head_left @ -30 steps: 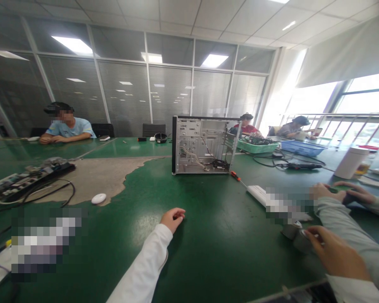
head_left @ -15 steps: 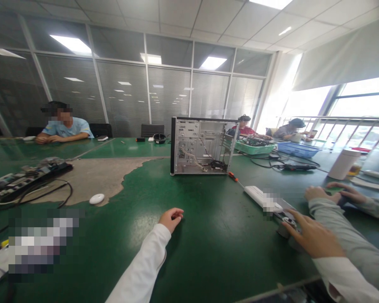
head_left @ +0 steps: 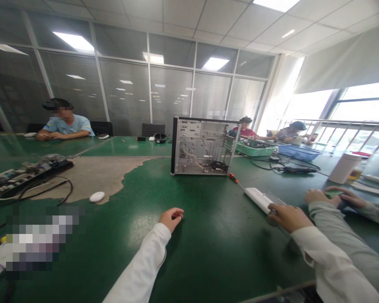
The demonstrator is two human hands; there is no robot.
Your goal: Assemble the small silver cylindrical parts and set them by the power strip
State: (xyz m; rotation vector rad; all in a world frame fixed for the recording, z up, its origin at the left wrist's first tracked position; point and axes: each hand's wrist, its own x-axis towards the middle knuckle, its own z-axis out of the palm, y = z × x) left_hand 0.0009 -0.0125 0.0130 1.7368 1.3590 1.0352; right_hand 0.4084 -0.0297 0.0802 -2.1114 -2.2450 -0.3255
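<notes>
Reaching right hand [head_left: 290, 216]: bent fingers at the near end of a long white box [head_left: 257, 198], right of the silver-and-black metal computer case [head_left: 205, 145]; whether they grip, cannot tell.
Left hand [head_left: 171, 219]: loosely curled, slight thumb gap, no object visible, before the case.
White box: secure hold likely needs fingers around its end.

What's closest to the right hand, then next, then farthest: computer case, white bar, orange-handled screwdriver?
From the right hand:
1. White bar, by its fingertips.
2. Orange-handled screwdriver, left, beyond the bar.
3. Computer case, farther left, past the screwdriver.
</notes>
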